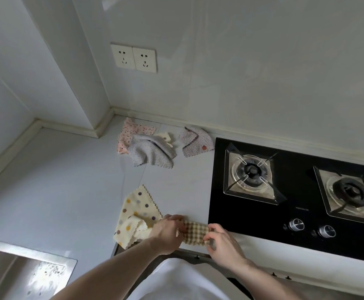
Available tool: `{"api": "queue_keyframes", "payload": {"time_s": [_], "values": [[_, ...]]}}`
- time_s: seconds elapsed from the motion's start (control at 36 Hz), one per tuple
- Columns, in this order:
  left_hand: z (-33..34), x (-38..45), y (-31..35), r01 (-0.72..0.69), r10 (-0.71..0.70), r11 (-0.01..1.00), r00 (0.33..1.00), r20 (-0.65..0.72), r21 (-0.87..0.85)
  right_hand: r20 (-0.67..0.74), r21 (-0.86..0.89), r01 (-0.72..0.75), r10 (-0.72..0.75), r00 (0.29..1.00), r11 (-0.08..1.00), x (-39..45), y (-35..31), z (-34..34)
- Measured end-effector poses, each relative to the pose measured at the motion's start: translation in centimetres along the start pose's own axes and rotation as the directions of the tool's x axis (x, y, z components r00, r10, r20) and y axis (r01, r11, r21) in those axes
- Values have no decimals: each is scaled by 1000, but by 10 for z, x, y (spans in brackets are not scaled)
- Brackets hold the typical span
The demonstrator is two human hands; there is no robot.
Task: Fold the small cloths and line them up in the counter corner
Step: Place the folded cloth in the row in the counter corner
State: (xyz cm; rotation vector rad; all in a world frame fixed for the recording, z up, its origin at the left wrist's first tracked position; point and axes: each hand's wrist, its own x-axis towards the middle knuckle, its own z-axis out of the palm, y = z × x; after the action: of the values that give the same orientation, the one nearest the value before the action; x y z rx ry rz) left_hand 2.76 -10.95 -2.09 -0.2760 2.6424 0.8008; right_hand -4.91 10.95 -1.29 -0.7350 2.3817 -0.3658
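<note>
Two hands work one cloth at the worktop's front edge, just left of the hob [296,191]. Left hand [168,233] and right hand [222,239] each pinch an end of the brown checked cloth [195,231], fingers curled on the fabric; it looks partly folded into a narrow strip, fold count unclear. Cream polka-dot cloth [137,213] lies rumpled just beside the left hand, touching or under it, not folded. Back near the worktop corner: pink floral cloth [127,133] under a grey dotted cloth [150,152], heaped and loose; a lilac floral cloth [195,140] sits apart by the back edge, near the hob's corner. None lined up yet.

Step judged: folding the first cloth, task early. Next move likely needs the ends brought together, pressed flat, then carried to the back corner, where the heap probably has to shift first. Sink [25,269] at front left.
</note>
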Motion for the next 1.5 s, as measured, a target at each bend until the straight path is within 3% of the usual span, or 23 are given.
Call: {"api": "queue_keyframes", "payload": {"time_s": [0.17,0.28,0.47,0.61,0.81,0.92,1.0,1.14,1.5], "values": [[-4,7,17,106,-112,990,992,-61,-93,58,17,-15,14,998,1000,-7,-4,-2],[-10,13,28,151,-154,983,988,-17,-103,42,106,-42,37,998,993,-12,-2,-6],[-33,18,71,-107,83,964,991,-106,-242,-140,358,-36,92,986,933,-36,14,-36],[-48,27,127,-321,296,908,947,-128,-270,-232,450,-27,146,962,892,-64,40,-66],[-44,38,230,-489,481,813,870,-110,-315,-358,612,12,264,896,791,-110,99,-103],[-30,44,292,-571,571,777,817,-83,-265,-350,734,25,347,870,679,-153,137,-127],[-14,50,333,-634,632,764,773,-58,-122,-333,778,2,410,849,629,-185,171,-140],[23,60,392,-658,659,752,752,12,-34,-334,803,-17,473,815,596,-233,220,-150],[91,98,522,-597,595,801,784,177,-49,-346,840,-71,632,693,538,-293,342,-169]]}}
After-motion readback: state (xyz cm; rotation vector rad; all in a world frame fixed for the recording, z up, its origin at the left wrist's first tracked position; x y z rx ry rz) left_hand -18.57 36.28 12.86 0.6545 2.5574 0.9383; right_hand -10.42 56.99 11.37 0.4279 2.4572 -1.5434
